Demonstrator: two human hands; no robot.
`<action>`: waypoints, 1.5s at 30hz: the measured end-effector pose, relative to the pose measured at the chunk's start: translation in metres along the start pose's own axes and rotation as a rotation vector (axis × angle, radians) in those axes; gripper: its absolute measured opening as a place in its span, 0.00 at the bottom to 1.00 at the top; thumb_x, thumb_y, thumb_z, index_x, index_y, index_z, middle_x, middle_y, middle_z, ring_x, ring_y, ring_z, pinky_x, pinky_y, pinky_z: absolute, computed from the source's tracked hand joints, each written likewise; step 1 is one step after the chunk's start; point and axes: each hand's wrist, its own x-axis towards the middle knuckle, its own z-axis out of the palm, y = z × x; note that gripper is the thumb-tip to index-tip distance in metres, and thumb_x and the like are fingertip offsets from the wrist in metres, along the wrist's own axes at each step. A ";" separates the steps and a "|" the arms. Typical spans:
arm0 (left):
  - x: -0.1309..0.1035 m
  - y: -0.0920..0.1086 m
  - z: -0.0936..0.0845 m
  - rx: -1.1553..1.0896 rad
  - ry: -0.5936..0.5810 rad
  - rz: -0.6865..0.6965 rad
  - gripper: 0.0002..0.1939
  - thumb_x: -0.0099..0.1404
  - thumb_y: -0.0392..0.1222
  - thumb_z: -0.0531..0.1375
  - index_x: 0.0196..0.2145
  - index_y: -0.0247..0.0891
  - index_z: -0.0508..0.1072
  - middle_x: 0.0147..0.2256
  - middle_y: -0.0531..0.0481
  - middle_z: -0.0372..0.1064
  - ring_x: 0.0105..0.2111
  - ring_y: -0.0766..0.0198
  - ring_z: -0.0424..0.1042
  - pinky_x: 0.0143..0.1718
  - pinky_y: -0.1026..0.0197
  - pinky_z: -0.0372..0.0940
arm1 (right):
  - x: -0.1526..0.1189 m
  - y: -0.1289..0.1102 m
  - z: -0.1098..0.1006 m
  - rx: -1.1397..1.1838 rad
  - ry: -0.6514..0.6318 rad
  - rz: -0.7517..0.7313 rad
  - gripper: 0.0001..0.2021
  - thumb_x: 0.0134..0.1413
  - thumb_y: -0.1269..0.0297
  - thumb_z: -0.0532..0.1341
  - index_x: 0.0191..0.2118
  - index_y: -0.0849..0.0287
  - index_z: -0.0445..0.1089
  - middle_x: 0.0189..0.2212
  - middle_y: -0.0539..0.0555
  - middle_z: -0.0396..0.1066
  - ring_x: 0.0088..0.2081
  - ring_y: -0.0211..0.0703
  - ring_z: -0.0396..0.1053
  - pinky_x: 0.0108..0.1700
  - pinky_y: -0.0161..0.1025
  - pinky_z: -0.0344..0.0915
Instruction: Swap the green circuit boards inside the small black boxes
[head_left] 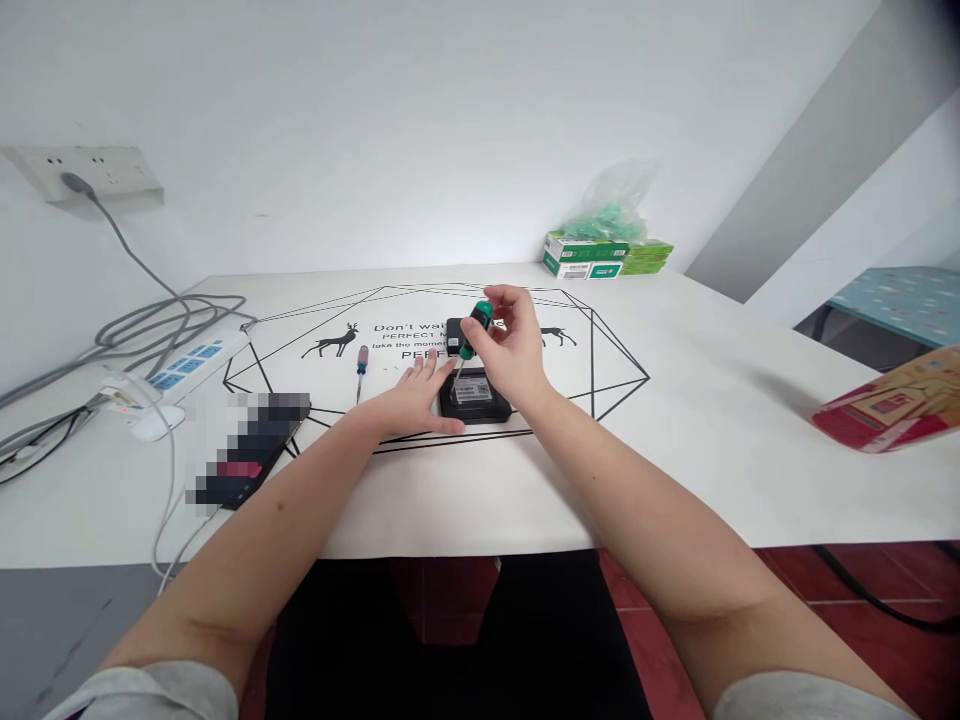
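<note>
A flat black device (474, 396) with a white label lies on the printed white mat. My right hand (510, 345) grips a green and black screwdriver (480, 325), tilted, with its tip down at the left part of the device. My left hand (420, 395) rests at the device's left edge, thumb and fingers spread, steadying it from the side. Just behind the device is a small black object (453, 336), partly hidden by the screwdriver. A second screwdriver (362, 362), with a red and blue handle, lies to the left of my left hand.
At the left lie a power strip (199, 365), grey cables (150, 310) and a blurred-out phone-like item (262, 450). Green and white boxes (585, 255) with a plastic bag (611, 205) stand at the back right. A red and yellow package (892, 405) is at the far right.
</note>
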 end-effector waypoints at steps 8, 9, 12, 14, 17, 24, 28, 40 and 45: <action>0.012 -0.006 0.001 0.006 0.354 0.159 0.18 0.77 0.48 0.53 0.48 0.42 0.82 0.69 0.41 0.71 0.74 0.46 0.61 0.76 0.40 0.56 | 0.014 0.036 -0.006 -0.039 0.174 0.130 0.23 0.58 0.55 0.68 0.55 0.49 0.61 0.47 0.52 0.64 0.42 0.42 0.67 0.48 0.46 0.75; 0.014 -0.007 0.001 0.008 0.372 0.158 0.18 0.77 0.46 0.53 0.46 0.42 0.82 0.66 0.41 0.74 0.72 0.47 0.65 0.75 0.41 0.59 | 0.015 0.039 -0.007 -0.028 0.177 0.152 0.23 0.57 0.54 0.68 0.55 0.49 0.61 0.47 0.52 0.63 0.41 0.42 0.66 0.47 0.45 0.75; 0.016 -0.010 -0.001 0.041 0.438 0.105 0.17 0.76 0.43 0.53 0.43 0.43 0.83 0.61 0.42 0.78 0.66 0.47 0.71 0.71 0.43 0.63 | 0.018 0.047 -0.009 -0.001 0.171 0.205 0.25 0.57 0.52 0.68 0.56 0.48 0.59 0.48 0.53 0.62 0.43 0.43 0.66 0.39 0.41 0.75; 0.017 -0.013 -0.003 0.092 0.452 0.002 0.17 0.76 0.42 0.53 0.43 0.43 0.83 0.58 0.43 0.79 0.62 0.46 0.73 0.68 0.43 0.65 | 0.020 0.050 -0.011 -0.005 0.189 0.222 0.25 0.58 0.53 0.68 0.56 0.48 0.60 0.49 0.53 0.62 0.42 0.42 0.66 0.39 0.41 0.75; 0.018 -0.020 -0.007 0.183 0.441 -0.187 0.18 0.77 0.40 0.53 0.44 0.42 0.84 0.55 0.41 0.80 0.60 0.42 0.72 0.66 0.39 0.64 | 0.023 0.054 -0.016 -0.032 0.226 0.251 0.22 0.57 0.58 0.68 0.54 0.50 0.62 0.48 0.52 0.64 0.40 0.40 0.65 0.44 0.42 0.75; 0.018 -0.038 -0.012 0.224 0.472 -0.355 0.17 0.75 0.38 0.54 0.47 0.43 0.84 0.55 0.38 0.78 0.61 0.39 0.68 0.67 0.37 0.59 | 0.031 0.061 -0.023 -0.016 0.270 0.349 0.22 0.56 0.56 0.67 0.53 0.50 0.62 0.48 0.53 0.66 0.38 0.39 0.68 0.36 0.39 0.72; 0.014 -0.047 -0.019 0.225 0.496 -0.434 0.17 0.73 0.40 0.55 0.50 0.44 0.83 0.59 0.37 0.75 0.62 0.37 0.67 0.66 0.35 0.61 | 0.038 0.061 -0.032 -0.117 0.274 0.341 0.21 0.55 0.56 0.66 0.53 0.51 0.62 0.48 0.54 0.67 0.40 0.41 0.69 0.38 0.40 0.73; 0.001 -0.063 -0.036 -0.205 0.612 -0.768 0.08 0.74 0.44 0.61 0.42 0.38 0.77 0.50 0.26 0.78 0.59 0.29 0.75 0.60 0.34 0.68 | 0.049 0.061 -0.068 -0.814 -0.132 0.481 0.14 0.57 0.66 0.64 0.49 0.59 0.73 0.47 0.62 0.78 0.49 0.55 0.76 0.54 0.51 0.73; 0.008 -0.048 -0.038 -0.551 0.715 -0.613 0.11 0.80 0.47 0.61 0.39 0.39 0.72 0.40 0.38 0.80 0.42 0.47 0.84 0.48 0.46 0.77 | 0.042 0.065 -0.065 -1.001 -0.339 0.614 0.21 0.60 0.68 0.66 0.58 0.65 0.72 0.54 0.73 0.77 0.53 0.63 0.78 0.50 0.53 0.75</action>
